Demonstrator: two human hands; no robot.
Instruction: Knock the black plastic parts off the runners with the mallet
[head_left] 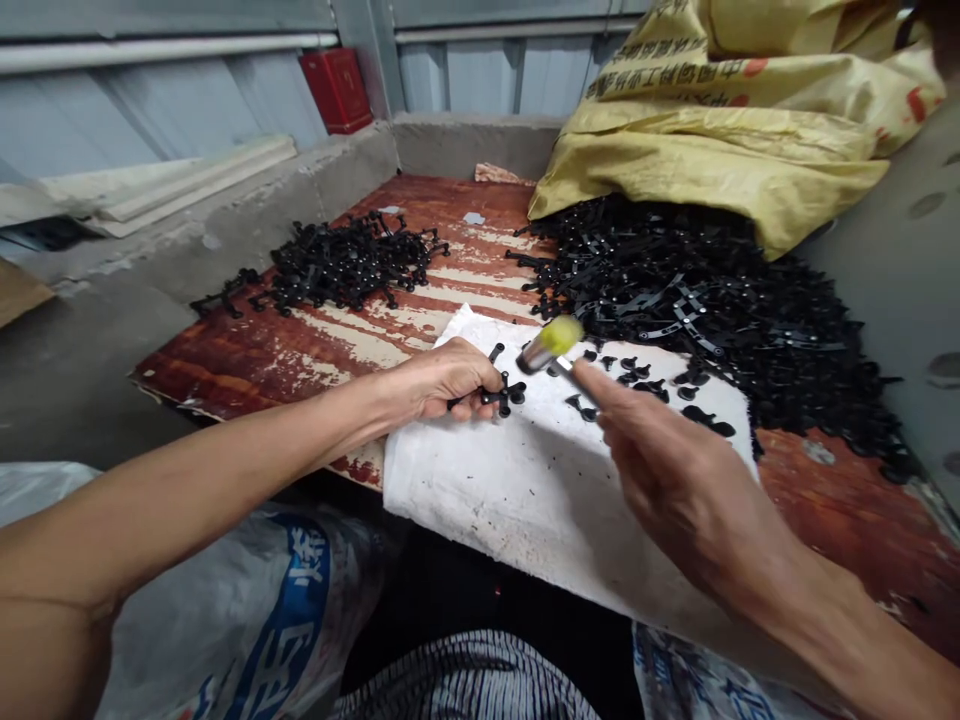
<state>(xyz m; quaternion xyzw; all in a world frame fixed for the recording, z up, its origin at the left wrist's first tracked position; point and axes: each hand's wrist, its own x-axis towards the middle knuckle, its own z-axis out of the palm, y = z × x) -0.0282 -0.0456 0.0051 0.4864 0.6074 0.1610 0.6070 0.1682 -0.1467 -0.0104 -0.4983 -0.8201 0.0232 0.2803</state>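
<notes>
The left hand [442, 380] is half closed on a black plastic part [504, 393], which lies on a white sheet [517, 490] at the front edge of the counter [840, 500]. A yellow-tipped metal tool [547, 345] is pinched in the right hand [660, 450], just above scattered parts [630, 370]. Toward the back, a heap [345, 265] lies left, and a larger heap [690, 300] lies right, under a yellow sack [712, 150].

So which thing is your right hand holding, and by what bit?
The right hand pinches a small yellow-tipped tool by its thin metal end.
</notes>
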